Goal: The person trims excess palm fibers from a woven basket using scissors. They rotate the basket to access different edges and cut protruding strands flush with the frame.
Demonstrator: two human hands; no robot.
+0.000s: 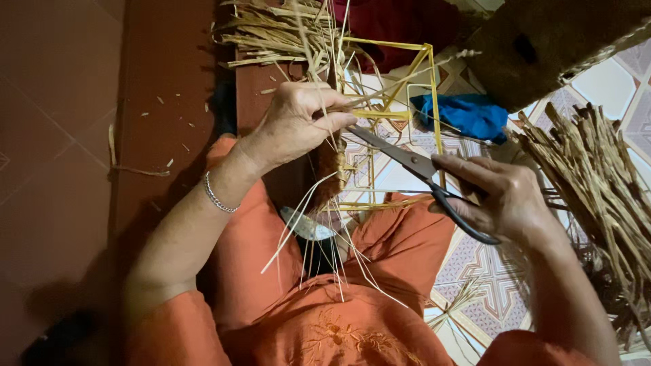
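Nearest to us lies our orange cloth garment with stitched embroidery [339, 332], draped over our lap, and pale loose straw strands [319, 251] fall across it. Above it, our left hand [295, 125] is closed narrow, thumb and fingers pinched around a few thin straw fibres at the edge of the yellow wire-like square frame partly woven with straw [400, 115]. A silver chain bracelet [218, 196] circles that wrist, and the forearm rises from the lower left, bent at the wrist toward the frame. Our right hand [505, 196] grips the black-handled metal scissors [420, 173], fingers threaded through the dark loops and curled tight. The blades look nearly closed, and their tip reaches right up to the pinched fibres by the left fingers. The right forearm comes in from the lower right, with the hand turned sideways. The frame sits between both hands, just above our lap, its thin yellow rods forming an open box shape with a woven straw patch on its near left side. Beyond it rests a crumpled blue cloth [468, 115] on the patterned tiled floor [488, 285]. A bundle of dry straw [278, 30] lies at the far top, and another thick sheaf of tan straw [597, 183] fans out on the right.
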